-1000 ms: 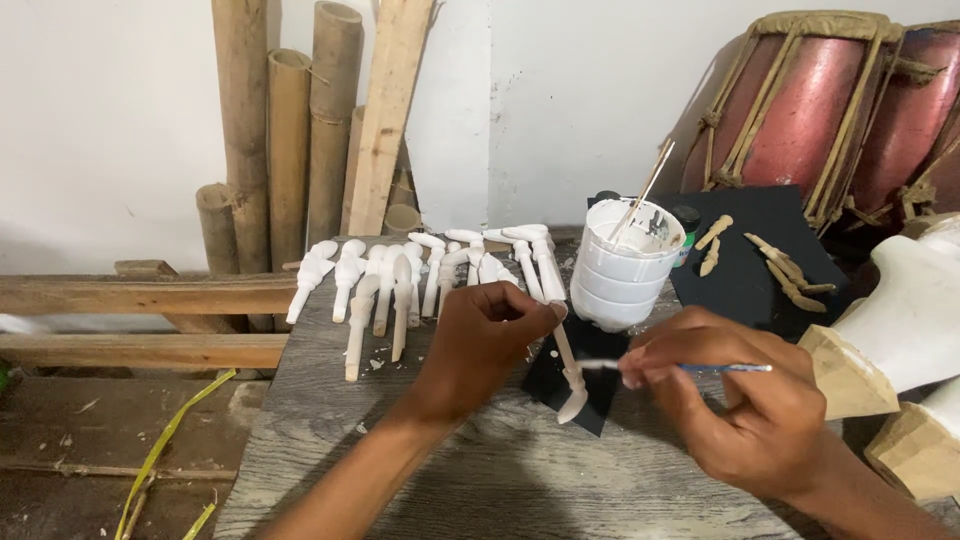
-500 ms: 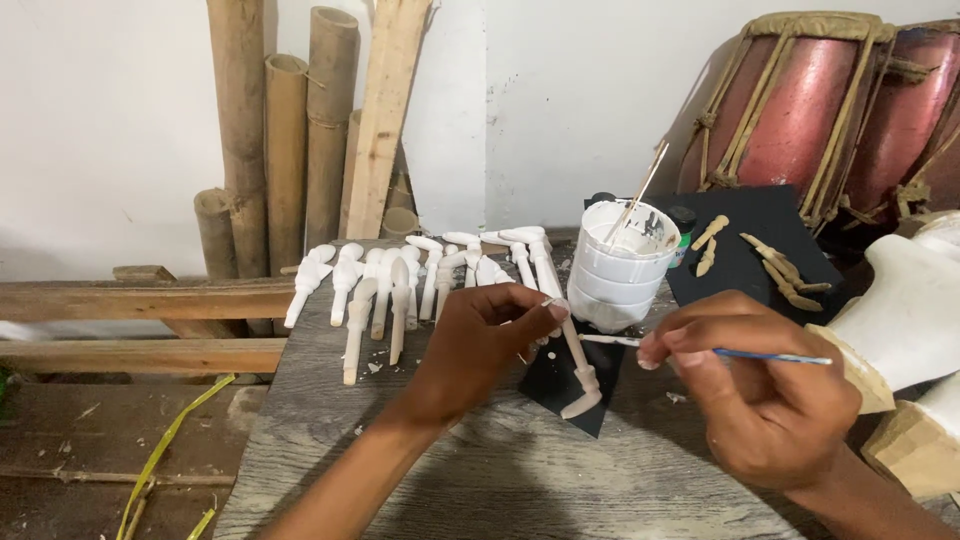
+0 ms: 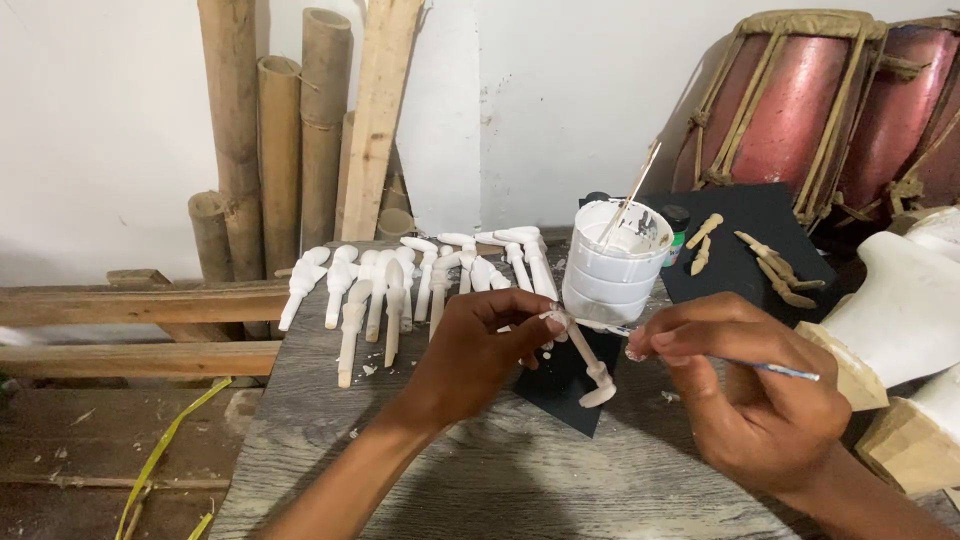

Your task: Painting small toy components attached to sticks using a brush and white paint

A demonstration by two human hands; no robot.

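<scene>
Left hand (image 3: 475, 350) pinches white peg (image 3: 585, 355), right hand (image 3: 750, 395) grips brush (image 3: 770, 368) beside tub (image 3: 612, 262).

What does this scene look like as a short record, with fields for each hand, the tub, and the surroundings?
left hand: pinches a white-painted peg at its upper end
right hand: holds a thin brush, tip at the peg
tub: white, stick inside, behind the peg
row of pegs: white, on the grey table
background: bamboo poles, red drums
</scene>
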